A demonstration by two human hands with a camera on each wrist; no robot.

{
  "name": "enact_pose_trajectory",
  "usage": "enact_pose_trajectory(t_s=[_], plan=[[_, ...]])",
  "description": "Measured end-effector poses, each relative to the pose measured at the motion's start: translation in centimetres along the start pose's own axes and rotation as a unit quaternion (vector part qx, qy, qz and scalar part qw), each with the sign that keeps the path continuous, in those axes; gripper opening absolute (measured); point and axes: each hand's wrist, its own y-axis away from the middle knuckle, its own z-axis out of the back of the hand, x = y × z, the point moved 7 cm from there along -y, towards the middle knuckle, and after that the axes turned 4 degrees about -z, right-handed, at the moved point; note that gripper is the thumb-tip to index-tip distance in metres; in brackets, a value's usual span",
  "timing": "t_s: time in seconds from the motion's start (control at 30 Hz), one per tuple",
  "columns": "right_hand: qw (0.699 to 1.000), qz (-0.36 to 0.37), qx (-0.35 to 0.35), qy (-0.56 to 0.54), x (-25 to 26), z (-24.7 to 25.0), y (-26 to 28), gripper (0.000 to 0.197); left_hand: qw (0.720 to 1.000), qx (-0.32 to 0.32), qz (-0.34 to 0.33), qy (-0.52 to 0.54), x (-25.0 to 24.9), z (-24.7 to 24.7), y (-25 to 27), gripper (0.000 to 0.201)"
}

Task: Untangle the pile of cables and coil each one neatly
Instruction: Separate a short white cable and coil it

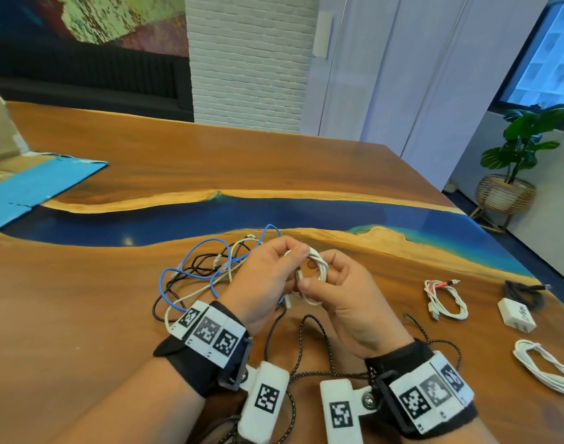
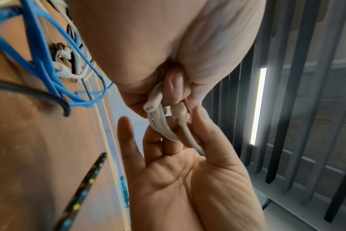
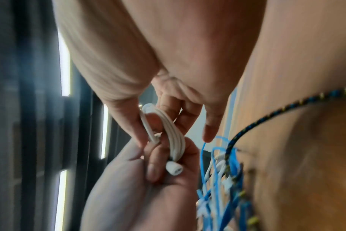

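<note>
Wooden table (image 1: 306,174) with blue resin band across mid-frame; white brick pillar (image 1: 248,59) top centre, potted plant (image 1: 524,145) right. At frame centre our left hand (image 1: 268,280) and right hand (image 1: 348,296) both grip the white cable coil (image 1: 319,267); tangled pile (image 1: 203,270) left of it.

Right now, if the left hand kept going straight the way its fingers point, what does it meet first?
The right hand, probably: the left hand points right across the white coil they share, fingers nearly touching already. Depth past that is unclear.
</note>
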Motion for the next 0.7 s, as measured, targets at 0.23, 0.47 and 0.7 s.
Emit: enact_pose_trajectory(t_s=[0.23,0.47,0.7], plan=[[0.988,0.027,-0.077,0.130,1.1,1.3,0.5,0.018,1.000,0.008,-0.013,-0.012,-0.2,-0.2,0.1,0.016],[0.966,-0.014,-0.094,0.241,1.4,2.6,0.4,0.028,0.999,0.011,-0.020,-0.038,0.4,0.0,-0.1,0.016],[0.972,-0.010,-0.080,0.222,1.2,2.9,0.3,0.036,0.998,0.004,-0.037,-0.053,0.2,0.2,-0.2,0.016]])
